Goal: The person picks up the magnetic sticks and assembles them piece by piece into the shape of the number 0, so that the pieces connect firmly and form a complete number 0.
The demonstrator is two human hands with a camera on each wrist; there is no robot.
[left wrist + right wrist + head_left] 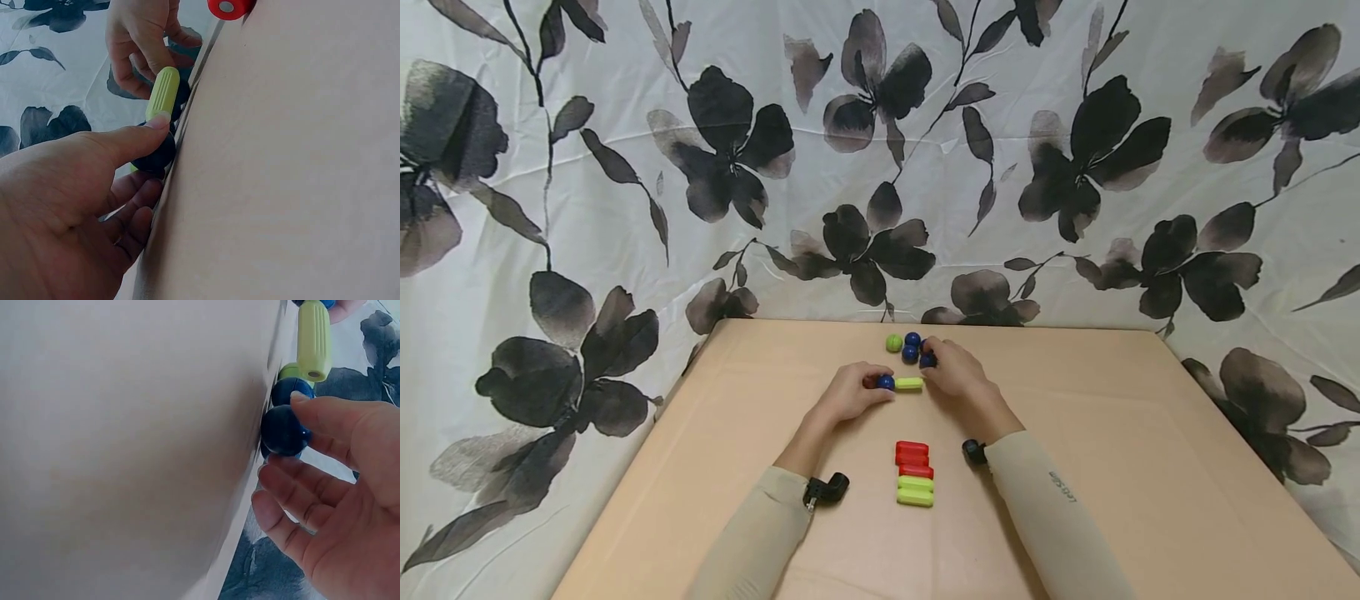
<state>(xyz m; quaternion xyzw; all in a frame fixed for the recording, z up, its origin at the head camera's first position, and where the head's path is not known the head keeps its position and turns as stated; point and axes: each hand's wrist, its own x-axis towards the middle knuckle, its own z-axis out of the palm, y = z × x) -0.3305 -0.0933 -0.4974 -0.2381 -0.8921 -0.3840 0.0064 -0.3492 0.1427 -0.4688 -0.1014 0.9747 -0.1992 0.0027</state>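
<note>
My left hand (850, 390) grips a dark blue ball (886, 382), its thumb over the joint where a yellow-green ridged rod (909, 384) sticks out to the right. In the left wrist view the same rod (164, 94) points away from the thumb. My right hand (953, 367) pinches another blue ball (285, 430) between thumb and fingers, just beyond the rod's free end. That end shows a small round dark spot in the right wrist view. Several more blue balls (911, 353) and a green ball (893, 342) sit beside the right fingertips.
Red rods (912, 454) and yellow-green rods (915, 492) lie in a stacked row nearer me, between the forearms. The balls are close to the far edge of the light wooden-toned table (737, 350). A white cloth with dark flowers (865, 275) hangs behind it.
</note>
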